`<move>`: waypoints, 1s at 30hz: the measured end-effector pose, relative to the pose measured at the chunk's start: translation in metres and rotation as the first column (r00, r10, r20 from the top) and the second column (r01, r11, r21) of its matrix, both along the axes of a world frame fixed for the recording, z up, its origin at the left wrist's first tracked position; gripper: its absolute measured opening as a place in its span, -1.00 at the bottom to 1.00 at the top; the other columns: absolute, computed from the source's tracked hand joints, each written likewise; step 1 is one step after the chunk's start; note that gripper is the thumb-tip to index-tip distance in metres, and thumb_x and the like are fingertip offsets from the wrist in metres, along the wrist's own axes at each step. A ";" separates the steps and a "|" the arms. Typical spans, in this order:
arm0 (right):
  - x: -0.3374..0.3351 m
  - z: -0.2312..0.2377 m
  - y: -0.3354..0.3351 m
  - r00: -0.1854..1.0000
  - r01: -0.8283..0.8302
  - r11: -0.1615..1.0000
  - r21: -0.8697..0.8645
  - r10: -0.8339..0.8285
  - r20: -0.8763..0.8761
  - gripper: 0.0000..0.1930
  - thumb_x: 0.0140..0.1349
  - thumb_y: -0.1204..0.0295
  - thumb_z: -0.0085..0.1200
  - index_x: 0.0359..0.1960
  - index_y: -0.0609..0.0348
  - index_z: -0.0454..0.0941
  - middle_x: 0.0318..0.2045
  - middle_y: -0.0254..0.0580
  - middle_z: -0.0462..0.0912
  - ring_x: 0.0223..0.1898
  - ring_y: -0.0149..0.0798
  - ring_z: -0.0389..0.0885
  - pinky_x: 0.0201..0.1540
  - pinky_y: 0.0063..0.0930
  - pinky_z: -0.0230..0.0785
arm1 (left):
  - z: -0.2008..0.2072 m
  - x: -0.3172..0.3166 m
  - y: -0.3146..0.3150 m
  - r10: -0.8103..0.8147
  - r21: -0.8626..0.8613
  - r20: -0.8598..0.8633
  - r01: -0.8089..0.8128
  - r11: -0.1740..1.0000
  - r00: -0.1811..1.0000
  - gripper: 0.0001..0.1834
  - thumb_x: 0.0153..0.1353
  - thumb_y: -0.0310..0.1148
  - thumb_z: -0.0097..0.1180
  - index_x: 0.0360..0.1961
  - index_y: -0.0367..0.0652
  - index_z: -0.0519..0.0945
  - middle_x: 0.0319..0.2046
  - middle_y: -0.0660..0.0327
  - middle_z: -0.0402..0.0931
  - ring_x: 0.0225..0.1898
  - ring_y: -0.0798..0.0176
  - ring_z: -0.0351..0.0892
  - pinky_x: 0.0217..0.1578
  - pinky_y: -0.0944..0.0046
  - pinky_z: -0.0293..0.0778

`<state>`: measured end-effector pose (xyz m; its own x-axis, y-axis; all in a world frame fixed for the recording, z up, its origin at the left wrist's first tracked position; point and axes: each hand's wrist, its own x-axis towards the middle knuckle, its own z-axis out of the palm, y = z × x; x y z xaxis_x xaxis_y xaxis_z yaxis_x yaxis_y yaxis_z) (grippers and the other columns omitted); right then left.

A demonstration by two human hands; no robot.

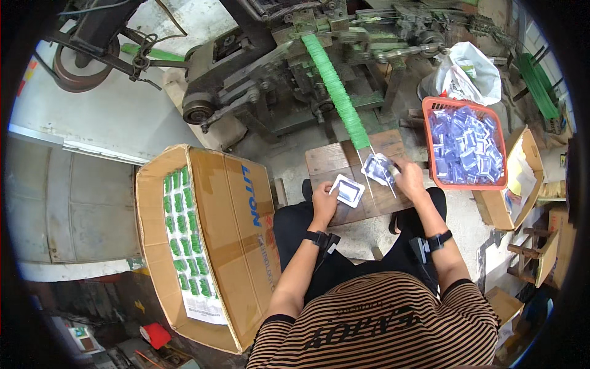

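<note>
Striped shirt (369,326), wooden table (327,161) beneath plastic packs (348,192), dark machinery (239,69) beyond.

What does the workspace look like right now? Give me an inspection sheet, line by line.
Surface: wooden board, partly bare.
Job's things: white-rimmed plastic tray; clear plastic piece at the metal rods; green stack on the rods; orange-red basket filled with clear packs.
Clutter: white bag beyond the basket.
Grippers: left hand holds the tray's edge; right hand at the clear piece, grip unclear.
Cables: thin line at upper left, possibly a cable.
Surroundings: dark machine ahead; cardboard box at left.
</note>
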<state>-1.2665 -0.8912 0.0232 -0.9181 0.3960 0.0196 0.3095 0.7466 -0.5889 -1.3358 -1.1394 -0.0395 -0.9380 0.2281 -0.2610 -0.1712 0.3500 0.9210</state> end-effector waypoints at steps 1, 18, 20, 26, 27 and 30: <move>-0.008 -0.003 -0.002 1.000 0.000 1.000 0.001 0.000 -0.002 -0.75 0.03 0.41 0.04 -0.21 0.05 0.57 -0.28 0.05 0.57 -0.24 0.06 0.55 -0.18 -0.17 0.39 | 0.002 -0.001 0.001 0.000 0.001 -0.002 0.000 1.000 1.000 -0.78 0.10 -0.51 0.08 -0.23 -0.42 0.47 -0.50 0.20 0.50 -0.56 0.44 0.49 -0.57 0.47 0.45; -0.023 -0.018 -0.034 0.984 0.141 0.983 0.113 -0.152 0.096 -0.70 -0.10 0.49 -0.03 -0.24 0.22 0.47 -0.32 0.12 0.55 -0.22 0.12 0.51 -0.18 -0.09 0.37 | 0.001 -0.006 -0.004 0.290 0.327 0.253 -0.364 0.872 0.923 -0.75 0.13 -0.58 -0.03 -0.14 -0.38 0.37 -0.36 0.20 0.43 -0.40 0.36 0.49 -0.40 0.40 0.54; -0.025 -0.020 -0.040 0.971 0.168 0.982 0.086 -0.180 0.157 -0.68 -0.10 0.48 -0.01 -0.21 0.22 0.46 -0.28 0.09 0.55 -0.19 0.10 0.49 -0.17 -0.12 0.37 | 0.001 -0.001 -0.003 0.299 0.363 0.301 -0.399 0.842 0.906 -0.75 0.15 -0.57 -0.03 -0.13 -0.39 0.37 -0.35 0.18 0.43 -0.38 0.35 0.49 -0.37 0.39 0.55; -0.015 -0.055 -0.045 0.992 0.095 0.951 0.294 -0.066 -0.107 -0.55 -0.08 0.57 -0.02 -0.04 0.17 0.39 -0.12 0.01 0.47 -0.04 0.03 0.39 -0.03 -0.18 0.31 | 0.006 0.011 -0.005 0.290 0.356 0.365 -0.421 0.834 0.884 -0.67 0.18 -0.52 -0.04 -0.03 -0.42 0.33 -0.18 0.06 0.41 -0.23 0.25 0.50 -0.32 0.34 0.54; -0.010 -0.057 -0.036 0.992 0.095 0.952 0.292 -0.066 -0.109 -0.55 -0.08 0.57 -0.02 -0.04 0.17 0.39 -0.12 0.01 0.47 -0.04 0.03 0.39 -0.03 -0.18 0.31 | 0.010 0.014 -0.008 0.291 0.356 0.363 -0.420 0.835 0.885 -0.67 0.18 -0.52 -0.04 -0.03 -0.42 0.33 -0.18 0.06 0.41 -0.23 0.25 0.50 -0.32 0.34 0.54; 0.001 -0.058 -0.004 0.994 0.071 0.967 0.244 -0.048 -0.101 -0.51 -0.13 0.61 0.00 -0.03 0.20 0.39 -0.15 0.04 0.48 -0.09 0.05 0.43 -0.04 -0.21 0.33 | 0.023 0.025 -0.025 0.328 0.328 0.355 -0.446 0.833 0.875 -0.65 0.21 -0.47 -0.05 0.00 -0.39 0.34 -0.32 0.17 0.44 -0.27 0.23 0.54 -0.30 0.29 0.56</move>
<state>-1.2656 -0.8949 -0.0348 -0.8823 0.4219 0.2086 0.3099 0.8544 -0.4172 -1.3111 -1.1644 -0.0170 -0.8736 -0.0017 -0.4866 -0.4788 -0.1750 0.8603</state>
